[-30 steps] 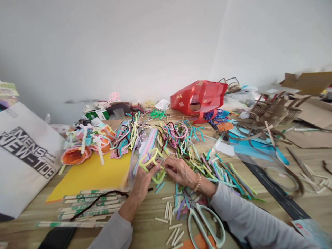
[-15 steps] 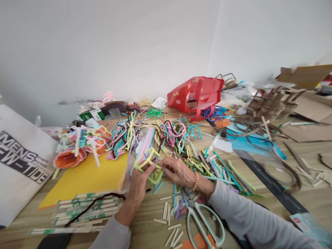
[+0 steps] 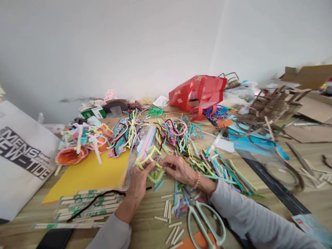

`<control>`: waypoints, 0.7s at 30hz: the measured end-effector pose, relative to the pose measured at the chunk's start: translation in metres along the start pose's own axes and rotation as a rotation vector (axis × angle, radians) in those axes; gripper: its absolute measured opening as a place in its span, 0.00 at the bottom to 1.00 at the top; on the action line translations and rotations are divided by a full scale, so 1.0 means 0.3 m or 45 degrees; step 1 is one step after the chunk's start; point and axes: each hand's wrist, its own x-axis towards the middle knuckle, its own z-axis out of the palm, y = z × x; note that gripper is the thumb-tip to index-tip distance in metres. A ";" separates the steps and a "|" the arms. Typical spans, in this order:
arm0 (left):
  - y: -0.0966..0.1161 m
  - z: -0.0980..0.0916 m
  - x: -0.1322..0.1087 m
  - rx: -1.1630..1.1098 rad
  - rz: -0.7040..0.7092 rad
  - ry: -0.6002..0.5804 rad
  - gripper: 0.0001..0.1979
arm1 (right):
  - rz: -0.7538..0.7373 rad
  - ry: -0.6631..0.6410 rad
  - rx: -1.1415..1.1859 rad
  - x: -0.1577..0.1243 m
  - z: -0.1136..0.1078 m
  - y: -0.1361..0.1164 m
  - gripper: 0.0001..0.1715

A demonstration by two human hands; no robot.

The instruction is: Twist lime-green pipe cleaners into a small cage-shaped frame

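Observation:
Between my hands is an open cage-like frame of yellow pipe cleaners (image 3: 153, 152). My left hand (image 3: 140, 178) grips its near left side, thumb and fingers closed on it. The fingers of my right hand (image 3: 178, 169) pinch the frame's right side; exactly which strand they hold is too small to make out. A pair of scissors (image 3: 203, 218) with pale green handles lies below my right wrist. Short pale sticks (image 3: 167, 209) and cut pipe cleaner bits are scattered near it. Beyond my hands lie heaps of coloured pipe cleaners (image 3: 176, 131).
Paper-wrapped sticks (image 3: 85, 207) and a yellow sheet (image 3: 90, 176) lie at left, beside a white bag (image 3: 23, 162). A phone (image 3: 54, 238) rests at the front edge. A red bag (image 3: 197, 93) stands at the back; brown woven pieces (image 3: 275, 103) and cardboard (image 3: 313, 103) fill the right.
The view has shifted slightly, so everything sits a little further right. My hands keep nearly the same hold on the yellow frame.

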 end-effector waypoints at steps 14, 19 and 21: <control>0.008 -0.001 0.027 -0.655 -0.327 -0.112 0.11 | 0.243 0.047 0.384 0.002 -0.011 0.041 0.13; 0.021 -0.029 0.047 -0.721 -0.347 -0.171 0.10 | 0.371 0.212 0.574 0.009 -0.008 0.079 0.15; 0.027 -0.033 0.050 -0.749 -0.366 -0.167 0.11 | 0.400 0.232 0.606 0.013 -0.007 0.086 0.15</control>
